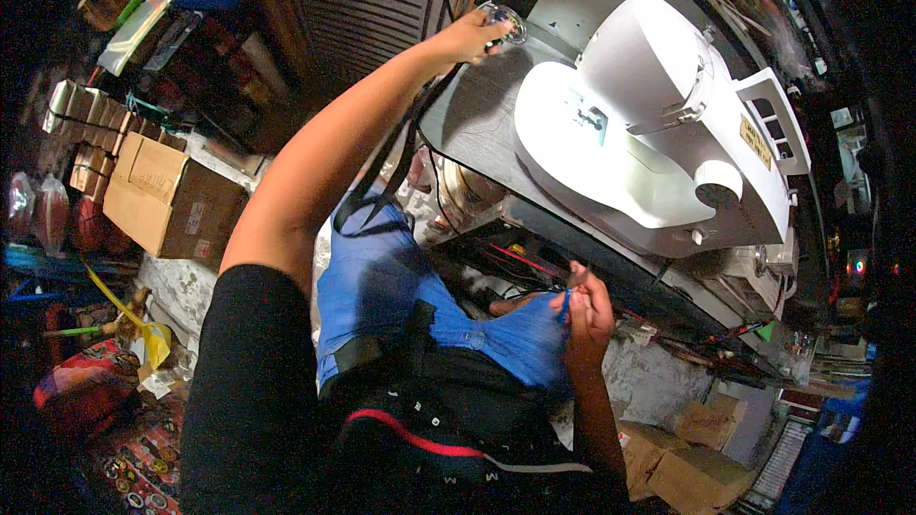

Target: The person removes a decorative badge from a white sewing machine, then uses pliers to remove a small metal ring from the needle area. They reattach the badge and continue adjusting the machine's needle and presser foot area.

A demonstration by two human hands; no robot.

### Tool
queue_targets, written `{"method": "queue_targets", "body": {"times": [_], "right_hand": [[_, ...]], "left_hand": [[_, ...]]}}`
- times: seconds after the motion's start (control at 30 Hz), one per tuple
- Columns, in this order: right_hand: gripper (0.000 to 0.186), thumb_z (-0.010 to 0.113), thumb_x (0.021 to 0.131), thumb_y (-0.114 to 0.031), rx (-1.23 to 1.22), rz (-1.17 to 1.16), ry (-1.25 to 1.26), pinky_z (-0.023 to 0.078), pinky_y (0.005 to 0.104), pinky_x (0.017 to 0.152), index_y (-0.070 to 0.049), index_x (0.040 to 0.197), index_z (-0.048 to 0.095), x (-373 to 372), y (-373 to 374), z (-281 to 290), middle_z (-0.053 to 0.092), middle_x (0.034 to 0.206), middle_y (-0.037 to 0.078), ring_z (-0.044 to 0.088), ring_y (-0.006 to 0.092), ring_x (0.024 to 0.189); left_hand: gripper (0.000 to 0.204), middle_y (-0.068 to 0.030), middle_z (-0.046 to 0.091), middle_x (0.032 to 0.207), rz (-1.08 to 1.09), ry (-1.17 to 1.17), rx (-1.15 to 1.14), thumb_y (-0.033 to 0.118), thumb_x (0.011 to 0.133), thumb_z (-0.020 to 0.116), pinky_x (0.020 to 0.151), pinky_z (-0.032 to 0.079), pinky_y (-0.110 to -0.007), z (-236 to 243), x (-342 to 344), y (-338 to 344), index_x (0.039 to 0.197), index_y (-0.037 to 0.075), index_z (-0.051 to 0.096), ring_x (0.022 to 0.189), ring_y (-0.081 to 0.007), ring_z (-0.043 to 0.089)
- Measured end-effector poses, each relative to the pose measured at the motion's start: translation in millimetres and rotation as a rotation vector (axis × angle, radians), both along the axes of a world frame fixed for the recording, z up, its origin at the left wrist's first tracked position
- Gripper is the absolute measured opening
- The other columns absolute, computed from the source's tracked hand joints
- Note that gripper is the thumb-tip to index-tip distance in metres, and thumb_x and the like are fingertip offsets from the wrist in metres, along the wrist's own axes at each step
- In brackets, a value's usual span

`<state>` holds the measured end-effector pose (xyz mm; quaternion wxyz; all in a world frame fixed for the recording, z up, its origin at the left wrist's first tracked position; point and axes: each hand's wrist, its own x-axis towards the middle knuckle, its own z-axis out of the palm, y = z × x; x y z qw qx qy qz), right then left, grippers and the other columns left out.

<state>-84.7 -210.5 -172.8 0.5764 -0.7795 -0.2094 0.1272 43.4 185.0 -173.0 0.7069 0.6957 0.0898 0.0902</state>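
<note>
Grey tabletop point(469, 120), sewing machine point(663, 124), clear container point(516, 27), boxes point(143, 193)

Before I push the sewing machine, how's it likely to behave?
The sewing machine would probably feel heavy, given its bulky body. Its broad base on the table suggests it would sooner slide than tip. Its smooth casing may be a bit slippery, and the round knob might turn if you push there.

dim, grainy surroundings, glare on sewing machine point(644, 67), dark curved edges
</note>
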Motion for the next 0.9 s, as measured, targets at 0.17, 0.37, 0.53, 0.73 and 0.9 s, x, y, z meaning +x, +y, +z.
{"method": "queue_targets", "body": {"times": [0.17, 0.37, 0.53, 0.73, 0.9], "right_hand": [[0.036, 0.054, 0.097, -0.018, 0.057, -0.422, -0.395, 0.045, 0.0266, 0.074, -0.001, 0.127, 0.047, 43, -82, -21, 0.052, 0.097, 0.003, 0.053, 0.012, 0.081], [0.041, 0.055, 0.094, -0.016, -0.15, -0.625, -0.443, 0.036, 0.0344, 0.1, 0.004, 0.128, 0.044, 175, -179, -60, 0.051, 0.128, 0.015, 0.048, 0.0247, 0.115], [0.036, 0.057, 0.089, -0.007, -0.506, -0.503, -0.625, 0.04, 0.0339, 0.094, 0.005, 0.121, 0.049, 244, -195, -86, 0.058, 0.114, 0.016, 0.055, 0.0277, 0.101], [0.041, 0.055, 0.085, -0.001, -0.154, -0.602, -0.523, 0.033, 0.0407, 0.105, 0.007, 0.125, 0.05, 251, -176, -82, 0.054, 0.128, 0.019, 0.048, 0.0328, 0.119], [0.038, 0.056, 0.085, 0.001, -0.393, -0.647, -0.655, 0.035, 0.0375, 0.102, 0.008, 0.122, 0.05, 246, -183, -86, 0.053, 0.128, 0.019, 0.048, 0.0268, 0.117]], "left_hand": [[0.042, -0.015, 0.066, 0.087, 0.226, -0.178, 0.836, 0.041, 0.085, 0.066, 0.073, 0.048, -0.036, -48, 69, -11, 0.102, 0.003, 0.065, 0.085, -0.03, 0.062], [0.058, -0.0137, 0.06, 0.109, 0.365, -0.117, 1.327, 0.052, 0.081, 0.062, 0.094, 0.032, -0.049, -63, 80, -23, 0.124, 0.014, 0.056, 0.113, -0.0281, 0.054], [0.051, -0.0126, 0.059, 0.112, 0.525, -0.158, 1.114, 0.048, 0.081, 0.065, 0.09, 0.035, -0.045, -69, 82, -26, 0.116, 0.011, 0.06, 0.113, -0.0298, 0.051], [0.046, -0.0137, 0.06, 0.113, 0.554, -0.252, 1.061, 0.043, 0.085, 0.062, 0.096, 0.035, -0.05, -60, 78, -26, 0.116, 0.009, 0.061, 0.118, -0.0316, 0.05], [0.022, -0.0137, 0.065, 0.097, 0.333, -0.538, 0.478, 0.016, 0.086, 0.064, 0.083, 0.049, -0.035, -24, 33, -32, 0.105, 0.005, 0.063, 0.093, -0.0254, 0.064]]}}
